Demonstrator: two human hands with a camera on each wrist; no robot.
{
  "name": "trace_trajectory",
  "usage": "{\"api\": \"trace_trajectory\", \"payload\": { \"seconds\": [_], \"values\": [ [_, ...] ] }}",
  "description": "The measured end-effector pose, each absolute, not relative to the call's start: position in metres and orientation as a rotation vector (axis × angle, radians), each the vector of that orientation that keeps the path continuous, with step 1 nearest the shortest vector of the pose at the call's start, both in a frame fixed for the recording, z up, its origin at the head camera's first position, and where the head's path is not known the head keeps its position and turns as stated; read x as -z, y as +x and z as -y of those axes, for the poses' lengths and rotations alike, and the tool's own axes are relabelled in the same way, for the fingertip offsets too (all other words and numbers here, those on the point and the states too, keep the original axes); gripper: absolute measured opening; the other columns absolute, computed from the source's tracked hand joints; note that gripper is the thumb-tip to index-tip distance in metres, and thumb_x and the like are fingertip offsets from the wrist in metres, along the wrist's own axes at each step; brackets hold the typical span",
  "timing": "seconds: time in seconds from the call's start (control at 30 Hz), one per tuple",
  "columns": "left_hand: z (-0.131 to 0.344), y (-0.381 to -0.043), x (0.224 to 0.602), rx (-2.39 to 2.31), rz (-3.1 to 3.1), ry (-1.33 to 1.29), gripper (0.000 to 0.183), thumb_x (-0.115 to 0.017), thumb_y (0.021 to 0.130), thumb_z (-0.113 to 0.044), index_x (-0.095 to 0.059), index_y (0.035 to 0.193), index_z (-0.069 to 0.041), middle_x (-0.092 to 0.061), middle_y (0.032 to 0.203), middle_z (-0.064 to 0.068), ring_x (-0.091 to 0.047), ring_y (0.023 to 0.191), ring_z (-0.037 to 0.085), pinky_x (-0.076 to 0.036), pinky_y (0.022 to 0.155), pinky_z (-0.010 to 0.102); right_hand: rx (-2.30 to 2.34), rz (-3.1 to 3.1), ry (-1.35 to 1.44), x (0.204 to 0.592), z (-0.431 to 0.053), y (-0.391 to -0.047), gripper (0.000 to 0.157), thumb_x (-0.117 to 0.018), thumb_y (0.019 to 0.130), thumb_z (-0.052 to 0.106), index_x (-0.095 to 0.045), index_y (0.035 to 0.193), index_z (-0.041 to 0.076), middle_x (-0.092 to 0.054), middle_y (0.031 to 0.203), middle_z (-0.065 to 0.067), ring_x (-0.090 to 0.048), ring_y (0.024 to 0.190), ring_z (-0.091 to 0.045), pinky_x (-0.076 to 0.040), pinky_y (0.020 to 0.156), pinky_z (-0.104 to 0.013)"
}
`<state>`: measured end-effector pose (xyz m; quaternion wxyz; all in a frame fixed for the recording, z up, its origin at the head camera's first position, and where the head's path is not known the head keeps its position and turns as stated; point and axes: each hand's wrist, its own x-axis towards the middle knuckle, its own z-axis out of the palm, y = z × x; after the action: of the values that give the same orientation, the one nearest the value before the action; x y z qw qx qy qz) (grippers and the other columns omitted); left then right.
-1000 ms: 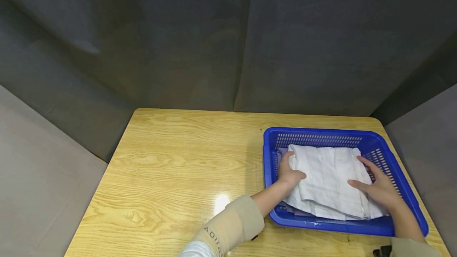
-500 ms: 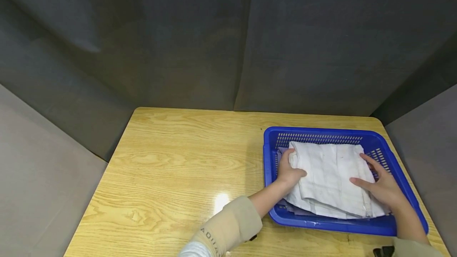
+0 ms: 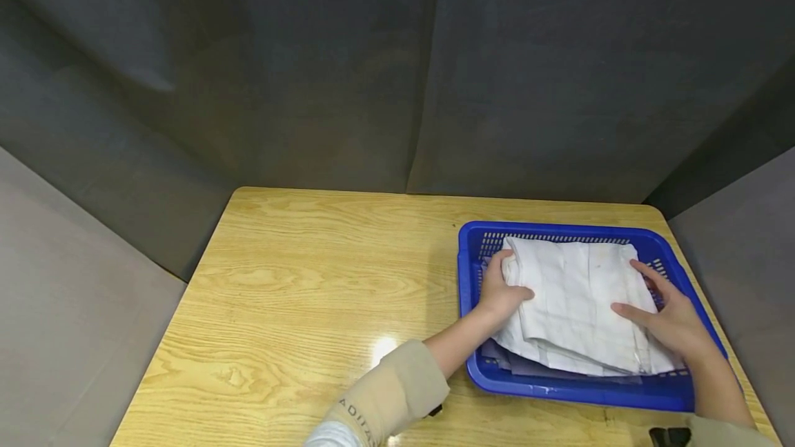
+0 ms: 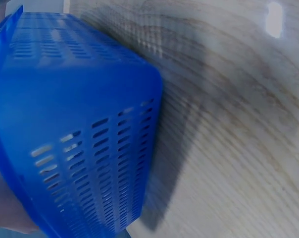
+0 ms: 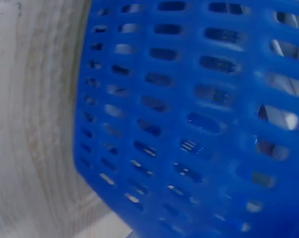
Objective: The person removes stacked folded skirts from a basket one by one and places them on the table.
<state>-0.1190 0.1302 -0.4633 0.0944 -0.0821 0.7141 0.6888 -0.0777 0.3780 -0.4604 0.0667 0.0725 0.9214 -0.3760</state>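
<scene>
2 hands [image 3: 502, 295] [image 3: 673, 319] holding 1 white cloth bundle [image 3: 577, 302], 1 blue basket [image 3: 584, 394].

1 row of dark capitals [image 3: 356, 418] on the left sleeve [image 3: 397, 386] (wording not clearly legible)

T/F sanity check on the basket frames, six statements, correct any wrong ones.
1. The blue plastic basket stands on the wood-grain table. True.
2. The basket's walls are solid. False: rows of slots pierce them.
3. The left hand grips the left side of the folded white cloth. True.
4. The right hand rests on bare wood left of the basket. False: it is at the cloth's right side.
5. Purplish-grey fabric shows below the white cloth. True.
6. The white cloth is spread out flat. False: it is folded.
</scene>
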Motion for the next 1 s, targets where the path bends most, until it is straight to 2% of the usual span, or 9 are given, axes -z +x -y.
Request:
{"api": "trace_trajectory", "payload": {
  "seconds": [0.3, 0.47, 0.67, 0.8, 0.9, 1.0],
  "values": [
    [-0.120, -0.123, 0.451, -2.065, -2.114, -0.177, 0.071, -0.069, 0.058, 0.014, -0.050, 0.121, -0.013, -0.051, 0.124, 0.008, -0.046, 0.113, 0.021, -0.039, 0.095, 0.033, 1.140, -2.785, 0.233, 0.447, -0.370, -0.081, 0.087, -0.064, 0.081, 0.039, -0.009, 0.147, 0.022, -0.017, 0.138, -0.037, -0.021, 0.116, -0.055, -0.022, 0.082, -0.073],
    [-0.114, -0.128, 0.445, -2.101, -2.051, -0.196, 0.071, -0.069, 0.058, 0.016, -0.052, 0.119, -0.016, -0.055, 0.117, 0.006, -0.053, 0.102, 0.017, -0.044, 0.086, 0.028, 1.150, -2.792, 0.240, 0.439, -0.365, -0.083, 0.087, -0.064, 0.081, 0.039, -0.010, 0.147, 0.022, -0.020, 0.137, -0.036, -0.022, 0.116, -0.053, -0.024, 0.082, -0.072],
    [-0.105, -0.132, 0.439, -2.137, -1.982, -0.177, 0.071, -0.069, 0.060, 0.015, -0.052, 0.120, -0.018, -0.060, 0.110, 0.008, -0.056, 0.093, 0.016, -0.047, 0.079, 0.029, 1.150, -2.834, 0.233, 0.431, -0.358, -0.086, 0.086, -0.065, 0.081, 0.037, -0.012, 0.147, 0.023, -0.026, 0.133, -0.033, -0.029, 0.110, -0.048, -0.030, 0.081, -0.066],
    [-0.098, -0.134, 0.432, -2.160, -1.972, -0.152, 0.072, -0.069, 0.059, 0.016, -0.052, 0.120, -0.017, -0.062, 0.105, 0.009, -0.057, 0.089, 0.016, -0.048, 0.076, 0.028, 1.141, -2.866, 0.218, 0.425, -0.352, -0.087, 0.085, -0.066, 0.080, 0.037, -0.014, 0.146, 0.025, -0.032, 0.129, -0.029, -0.034, 0.103, -0.040, -0.040, 0.075, -0.047],
    [-0.093, -0.135, 0.428, -2.176, -1.950, -0.148, 0.072, -0.069, 0.059, 0.017, -0.052, 0.120, -0.018, -0.063, 0.100, 0.009, -0.058, 0.087, 0.016, -0.049, 0.075, 0.029, 1.124, -2.886, 0.204, 0.420, -0.347, -0.087, 0.084, -0.066, 0.080, 0.037, -0.016, 0.146, 0.025, -0.035, 0.126, -0.026, -0.036, 0.096, -0.033, -0.037, 0.066, -0.029],
    [-0.088, -0.136, 0.426, -2.194, -1.905, -0.153, 0.072, -0.068, 0.060, 0.018, -0.053, 0.119, -0.019, -0.063, 0.098, 0.009, -0.058, 0.087, 0.018, -0.049, 0.074, 0.032, 1.132, -2.877, 0.210, 0.415, -0.342, -0.087, 0.084, -0.066, 0.080, 0.038, -0.016, 0.146, 0.025, -0.034, 0.126, -0.027, -0.036, 0.096, -0.034, -0.038, 0.064, -0.027]
  ]
}}
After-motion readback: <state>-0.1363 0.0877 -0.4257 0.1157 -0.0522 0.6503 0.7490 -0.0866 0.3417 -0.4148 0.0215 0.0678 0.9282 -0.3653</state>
